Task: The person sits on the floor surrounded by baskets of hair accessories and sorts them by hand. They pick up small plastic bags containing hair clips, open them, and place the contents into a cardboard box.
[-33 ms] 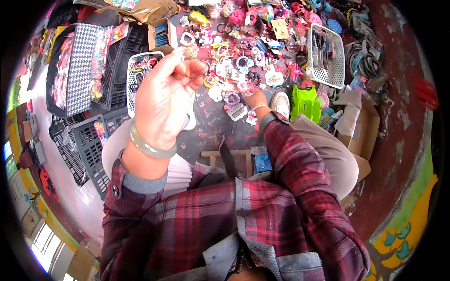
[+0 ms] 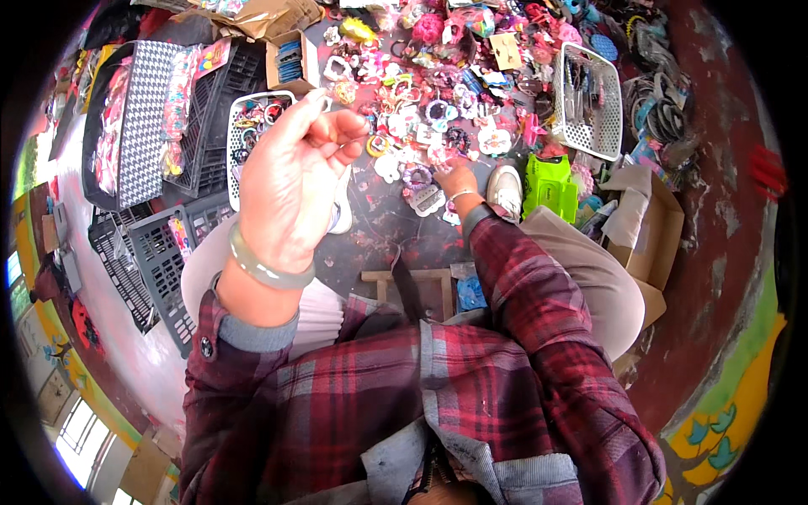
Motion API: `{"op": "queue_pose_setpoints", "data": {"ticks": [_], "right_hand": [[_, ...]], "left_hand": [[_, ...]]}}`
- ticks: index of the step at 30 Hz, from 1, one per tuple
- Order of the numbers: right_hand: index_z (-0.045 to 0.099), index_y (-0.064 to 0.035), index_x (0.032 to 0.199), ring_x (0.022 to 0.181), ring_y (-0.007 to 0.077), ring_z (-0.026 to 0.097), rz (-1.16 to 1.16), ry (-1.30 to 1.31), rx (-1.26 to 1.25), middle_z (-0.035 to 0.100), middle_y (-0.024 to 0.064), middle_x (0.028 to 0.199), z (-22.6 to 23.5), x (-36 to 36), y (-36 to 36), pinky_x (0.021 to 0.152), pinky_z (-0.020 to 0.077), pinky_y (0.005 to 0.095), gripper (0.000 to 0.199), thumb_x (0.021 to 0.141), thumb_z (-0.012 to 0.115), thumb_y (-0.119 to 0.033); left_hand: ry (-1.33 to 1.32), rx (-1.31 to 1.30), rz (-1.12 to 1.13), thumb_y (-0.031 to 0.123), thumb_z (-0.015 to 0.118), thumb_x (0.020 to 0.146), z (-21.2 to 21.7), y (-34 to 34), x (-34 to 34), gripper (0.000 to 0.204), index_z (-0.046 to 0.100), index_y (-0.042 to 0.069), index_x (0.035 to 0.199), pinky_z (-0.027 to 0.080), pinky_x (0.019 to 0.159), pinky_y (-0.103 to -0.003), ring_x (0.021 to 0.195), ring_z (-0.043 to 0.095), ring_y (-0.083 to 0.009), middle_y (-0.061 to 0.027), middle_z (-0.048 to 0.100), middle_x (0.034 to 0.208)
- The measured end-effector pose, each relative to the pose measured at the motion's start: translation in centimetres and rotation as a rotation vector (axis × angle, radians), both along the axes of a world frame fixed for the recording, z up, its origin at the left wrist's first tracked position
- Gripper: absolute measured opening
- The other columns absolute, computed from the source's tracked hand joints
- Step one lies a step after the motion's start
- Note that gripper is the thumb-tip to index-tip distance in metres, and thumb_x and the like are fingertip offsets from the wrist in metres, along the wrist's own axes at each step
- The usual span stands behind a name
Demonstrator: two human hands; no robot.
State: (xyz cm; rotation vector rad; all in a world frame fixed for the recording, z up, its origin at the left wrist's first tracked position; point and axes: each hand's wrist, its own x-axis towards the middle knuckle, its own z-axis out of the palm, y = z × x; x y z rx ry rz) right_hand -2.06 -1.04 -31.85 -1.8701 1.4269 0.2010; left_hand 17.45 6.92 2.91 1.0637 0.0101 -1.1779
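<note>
My left hand [image 2: 290, 172], with a pale bangle on its wrist, is raised above the floor at the left. Its fingers are curled, and thumb and forefinger come together at the top; what they pinch is too small to make out. My right hand [image 2: 457, 178] reaches down to the near edge of a spread of hair accessories [image 2: 421, 101]. Its closed fingertips meet a pink hair ornament [image 2: 439, 156], but the grip itself is partly hidden. Beside that hand lie a purple scrunchie [image 2: 416, 176] and a grey-white comb-like piece [image 2: 427, 200].
A white basket of hair bands [image 2: 244, 126] stands behind my left hand. Another white basket [image 2: 614, 109] is at the far right, near a lime-green plastic holder [image 2: 551, 189] and an open cardboard box [image 2: 661, 223]. Dark crates [image 2: 164, 240] sit at the left. A small wooden frame [image 2: 370, 276] lies before me.
My left hand has shifted very slightly to the left. My right wrist now covers more of a small white and pink piece beneath it.
</note>
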Motion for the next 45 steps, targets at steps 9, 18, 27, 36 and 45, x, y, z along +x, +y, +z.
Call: {"op": "queue_pose_setpoints", "data": {"ticks": [9,18,27,36,45], "right_hand": [[0.044,-0.0061,0.109,0.089,0.0402,0.059,-0.064,0.132,-0.016,0.061,0.0214,0.095,0.1,4.4,-1.1,0.078,0.0458,0.0456,0.052,0.075,0.059,-0.043],[0.058,-0.0025,0.102,0.074,0.0196,0.064,-0.659,-0.712,0.848,0.065,0.0115,0.086,-4.3,-0.6,-4.6,0.059,0.0509,0.0267,0.018,0.084,0.054,-0.004],[0.045,0.0005,0.117,0.105,0.0273,0.056,-0.395,-1.266,1.280,0.053,0.0157,0.119,6.2,-0.1,-7.7,0.082,0.0498,0.0330,0.033,0.085,0.053,-0.006],[0.057,-0.0091,0.112,0.086,0.0292,0.062,0.587,-0.847,-0.335,0.062,0.0125,0.102,24.2,9.2,-8.1,0.071,0.0495,0.0331,0.031,0.082,0.058,-0.015],[0.056,-0.0013,0.115,0.105,0.0159,0.054,0.315,-1.207,0.362,0.060,0.0066,0.111,24.8,6.0,-12.1,0.092,0.0405,0.0284,0.035,0.080,0.052,0.000]], "left_hand": [[0.018,0.056,0.005,0.023,0.054,0.087,-0.9,-0.7,0.9,0.026,0.052,0.008,0.065,0.040,0.076,-0.032,0.082,0.056,-0.0190,-0.0104,0.060,0.078],[0.029,0.083,-0.021,0.024,0.054,0.087,-0.9,-0.5,0.5,0.028,0.051,0.008,0.064,0.039,0.077,-0.032,0.082,0.055,-0.0182,-0.0098,0.059,0.077],[0.005,0.059,-0.090,0.025,0.051,0.089,-2.3,-0.4,0.2,0.027,0.053,0.005,0.071,0.044,0.077,-0.032,0.086,0.056,-0.0208,-0.0111,0.059,0.084],[0.239,0.082,-0.006,0.045,0.048,0.088,-4.6,-1.2,-1.7,0.054,0.043,-0.003,0.113,0.038,0.097,-0.040,0.108,0.047,-0.0301,-0.0213,0.043,0.117],[0.133,-0.105,-0.015,0.012,0.053,0.087,-5.1,-1.0,-0.4,0.029,0.047,0.000,0.113,0.043,0.087,-0.033,0.100,0.053,-0.0200,-0.0119,0.056,0.106]]}}
